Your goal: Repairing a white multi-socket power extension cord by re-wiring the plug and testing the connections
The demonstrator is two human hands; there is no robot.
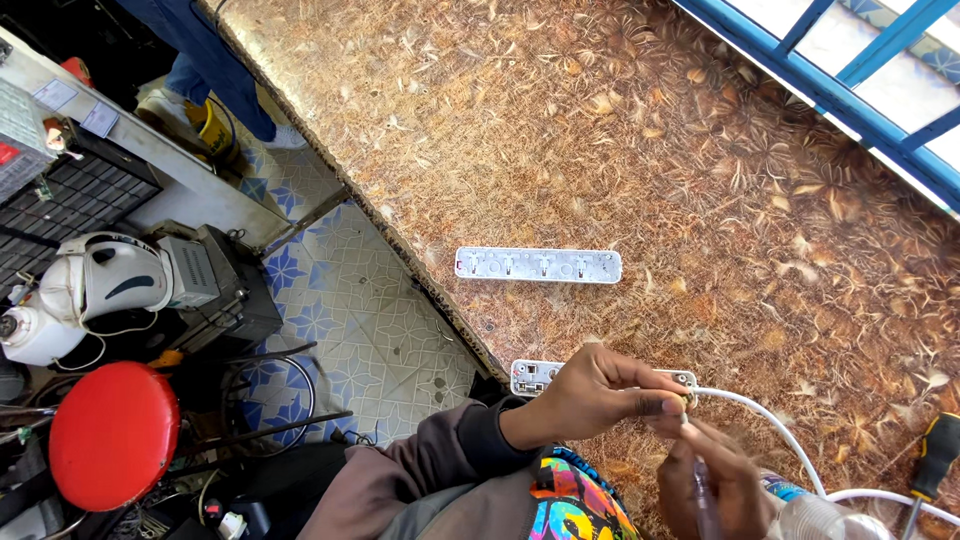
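Observation:
My left hand (590, 397) pinches the end of a white cable (770, 425) where it enters an opened white power strip base (535, 376) at the table's near edge. My right hand (712, 478) sits just below it, holding a thin clear-handled screwdriver (703, 492) with its tip pointed up at the cable end. The strip's white cover plate (538, 265) lies inside-up farther out on the table, apart from both hands.
The brown leaf-patterned table (640, 140) fills the view. A black-and-yellow screwdriver (933, 460) lies at the right edge. A blue window frame (850, 80) runs along the far right. On the tiled floor to the left are a red stool (113, 433), appliances and another person's legs (215, 70).

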